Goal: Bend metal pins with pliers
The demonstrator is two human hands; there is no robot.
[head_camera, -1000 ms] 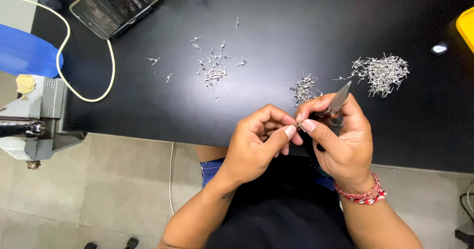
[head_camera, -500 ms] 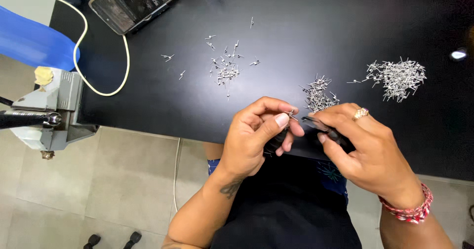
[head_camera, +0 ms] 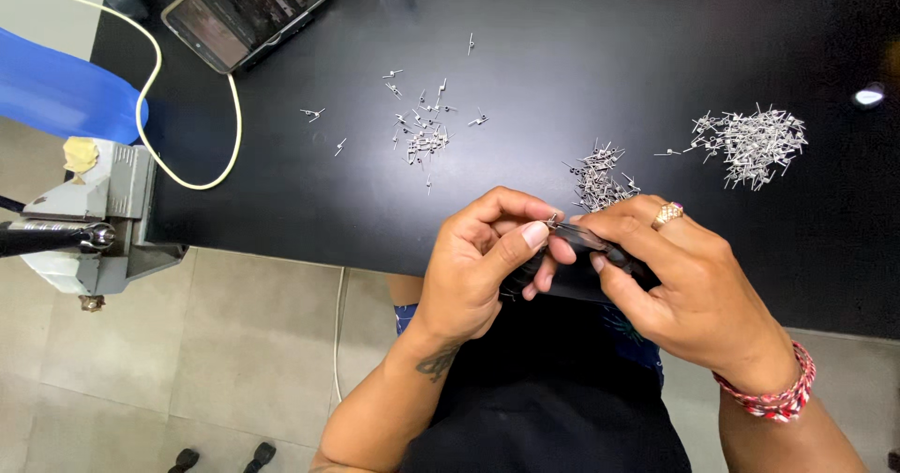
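Left hand: the left hand (head_camera: 483,262) sits low in the centre of the frame, wrist bent up from a tattooed forearm, fingers curled inward, thumb and forefinger pinching a tiny metal part (head_camera: 553,218) at their tips.
Right hand: the right hand (head_camera: 684,285) comes in from the lower right, knuckles up, ring on one finger, red-and-white bracelet (head_camera: 773,400) at the wrist; it is closed around a dark hand tool (head_camera: 591,241), whose tip meets the tiny part.
Where the work is: both hands meet just over the near edge of the black table (head_camera: 581,51), fingertips nearly touching.
Near pile: a small heap of metal pins (head_camera: 600,178) lies just above the hands.
Right pile: a bigger heap of pins (head_camera: 750,140) in the right of the frame.
Scattered lot: loose pins (head_camera: 422,126) spread in the upper centre.
Upper left: a phone (head_camera: 246,9) with a white cable (head_camera: 155,107) looping down.
Left edge: a bench vise (head_camera: 89,220) clamped at the table corner.
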